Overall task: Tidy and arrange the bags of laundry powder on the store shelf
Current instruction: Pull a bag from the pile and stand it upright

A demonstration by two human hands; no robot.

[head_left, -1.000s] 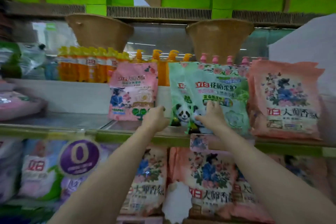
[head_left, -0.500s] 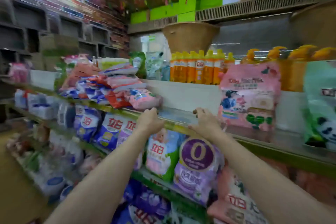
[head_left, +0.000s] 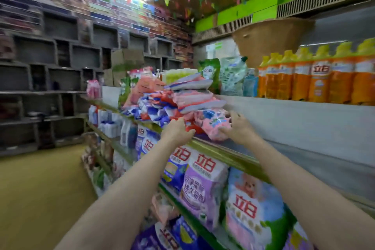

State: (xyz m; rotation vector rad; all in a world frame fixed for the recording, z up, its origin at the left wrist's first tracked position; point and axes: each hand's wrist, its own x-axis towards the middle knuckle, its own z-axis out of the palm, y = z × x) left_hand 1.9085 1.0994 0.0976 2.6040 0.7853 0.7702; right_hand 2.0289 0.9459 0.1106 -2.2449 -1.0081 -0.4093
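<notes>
A messy pile of laundry powder bags (head_left: 172,99), pink, blue, red and white, lies flat on the middle shelf (head_left: 229,155). At the pile's near end is a pink bag with blue flowers (head_left: 212,123). My right hand (head_left: 237,128) grips its right end, fingers curled over it. My left hand (head_left: 177,132) touches the bag's left lower edge at the shelf front, fingers bent under the pile. Whether the left hand truly grips it is hard to tell.
Orange bottles with yellow caps (head_left: 320,75) line the upper ledge at right, under a woven basket (head_left: 269,36). Upright purple and pink powder bags (head_left: 203,186) fill the lower shelf. The aisle floor (head_left: 40,189) stretches left towards grey cubby shelving (head_left: 50,79).
The view has swung left from the upright panda and pink bags. Both hands left those bags, passed along the shelf edge, and now reach the flat pile, closing on the pink flowered bag.
</notes>
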